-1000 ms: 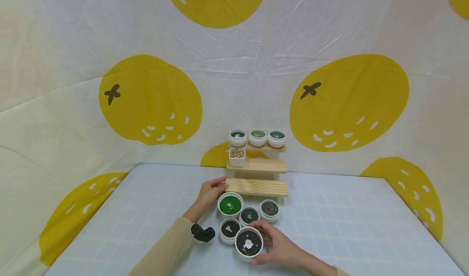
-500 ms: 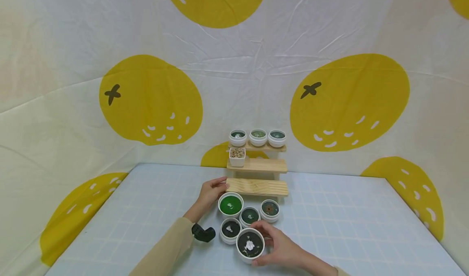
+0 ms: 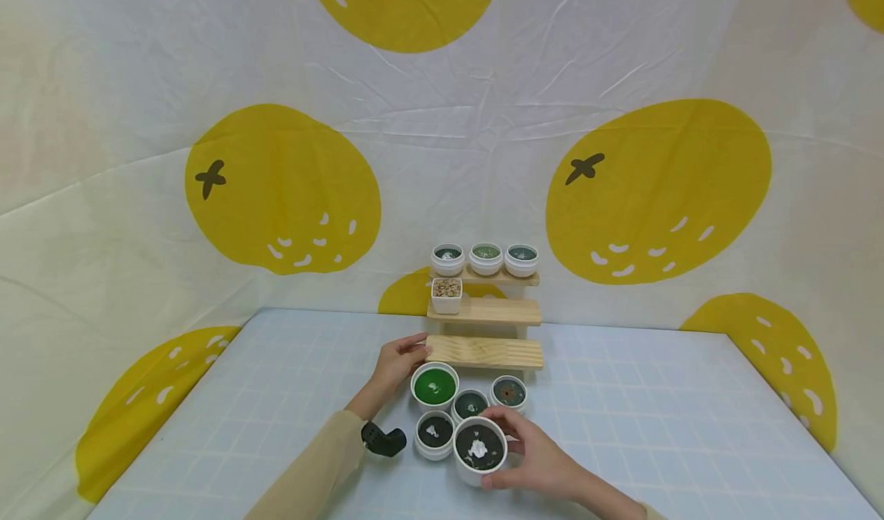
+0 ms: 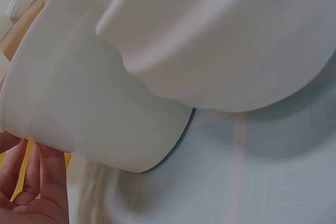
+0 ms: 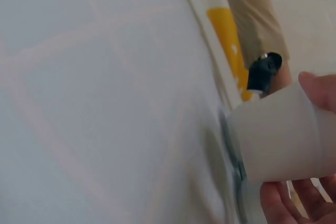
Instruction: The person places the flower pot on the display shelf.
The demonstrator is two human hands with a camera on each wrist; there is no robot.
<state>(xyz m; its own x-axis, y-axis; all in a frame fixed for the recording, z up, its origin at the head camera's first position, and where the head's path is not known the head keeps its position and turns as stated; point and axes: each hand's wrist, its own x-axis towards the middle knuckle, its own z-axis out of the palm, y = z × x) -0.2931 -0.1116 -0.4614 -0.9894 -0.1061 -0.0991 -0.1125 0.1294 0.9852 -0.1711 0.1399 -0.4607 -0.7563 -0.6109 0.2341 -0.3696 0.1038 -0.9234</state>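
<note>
My right hand (image 3: 535, 455) holds a round white pot (image 3: 471, 474) by its right side, fingers behind and thumb in front. The pot has a dark filling with a white patch, and in the right wrist view its white wall (image 5: 283, 135) lies between thumb and fingers. My left hand (image 3: 395, 363) is at the left end of the lowest board (image 3: 483, 351) of a stepped wooden stand, fingertips on its edge. In the left wrist view, its fingers (image 4: 50, 177) show partly behind large white pots (image 4: 94, 87).
Before the stand are a green-filled pot (image 3: 435, 386), a dark green one (image 3: 472, 404), one with a brown spot (image 3: 509, 392) and a black-filled one (image 3: 434, 432). Three small pots (image 3: 486, 267) line the top board. A square pot of pebbles (image 3: 446, 303) stands on the middle board (image 3: 500, 313).
My right hand has moved the held pot slightly right and toward the stand. The left hand and the other pots have stayed in place.
</note>
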